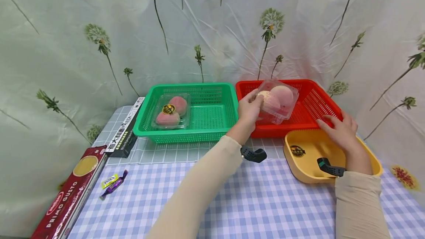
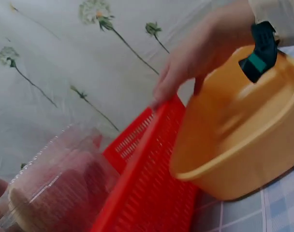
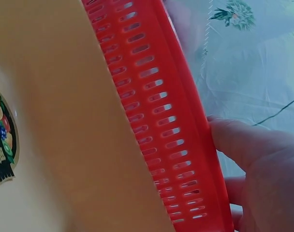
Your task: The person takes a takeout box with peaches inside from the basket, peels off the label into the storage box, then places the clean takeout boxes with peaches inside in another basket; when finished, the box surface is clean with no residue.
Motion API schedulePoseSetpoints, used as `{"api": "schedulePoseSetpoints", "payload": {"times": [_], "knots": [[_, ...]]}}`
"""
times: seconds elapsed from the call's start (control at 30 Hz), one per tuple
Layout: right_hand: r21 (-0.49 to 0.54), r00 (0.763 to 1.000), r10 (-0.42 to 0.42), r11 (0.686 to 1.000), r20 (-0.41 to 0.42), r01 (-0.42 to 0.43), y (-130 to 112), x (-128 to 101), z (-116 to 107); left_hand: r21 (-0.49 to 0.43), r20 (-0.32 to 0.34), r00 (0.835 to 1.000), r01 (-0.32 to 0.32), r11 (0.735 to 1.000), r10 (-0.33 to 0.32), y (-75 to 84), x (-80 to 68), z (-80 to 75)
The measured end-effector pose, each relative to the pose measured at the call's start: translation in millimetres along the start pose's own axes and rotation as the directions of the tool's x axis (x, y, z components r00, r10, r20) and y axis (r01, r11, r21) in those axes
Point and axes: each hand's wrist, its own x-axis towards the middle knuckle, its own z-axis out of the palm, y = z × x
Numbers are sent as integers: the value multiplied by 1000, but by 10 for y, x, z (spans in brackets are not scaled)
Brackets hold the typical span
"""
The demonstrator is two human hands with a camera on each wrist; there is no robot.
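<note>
My left hand (image 1: 249, 110) holds a clear plastic box of peaches (image 1: 280, 99) by its left side, tilted over the red basket (image 1: 307, 111). In the left wrist view the peach box (image 2: 65, 186) is beside the red basket's wall (image 2: 152, 179), with only fingertips of the left hand showing at the edge. My right hand (image 1: 343, 132) grips the red basket's rim near its front right corner. The right wrist view shows the thumb (image 3: 239, 140) against that rim, with other fingers partly hidden beyond it.
A yellow basin (image 1: 295, 169) with a fruit sticker stands in front of the red basket. To the left is a green basket (image 1: 186, 134) holding another boxed pair of peaches (image 1: 172, 111). Pasta boxes (image 1: 71, 191) and two wrapped candies (image 1: 113, 184) lie on the checkered cloth at left.
</note>
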Motion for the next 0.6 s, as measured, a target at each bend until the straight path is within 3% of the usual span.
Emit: {"api": "schedulePoseSetpoints", "payload": {"times": [0.13, 0.37, 0.47, 0.6], "knots": [[14, 1000, 16, 1000, -11, -16, 5, 17, -8, 153, -21, 999, -28, 988, 32, -30, 37, 86], [22, 999, 54, 998, -5, -54, 11, 9, -7, 377, 26, 996, -85, 922, 81, -75, 76, 139], [19, 998, 60, 998, 3, -60, 14, 4, -8, 506, 91, 991, -133, 852, 101, -90, 112, 152], [17, 998, 60, 998, 3, -60, 14, 17, -12, 661, 174, 981, -180, 729, 85, -95, 145, 176]]}}
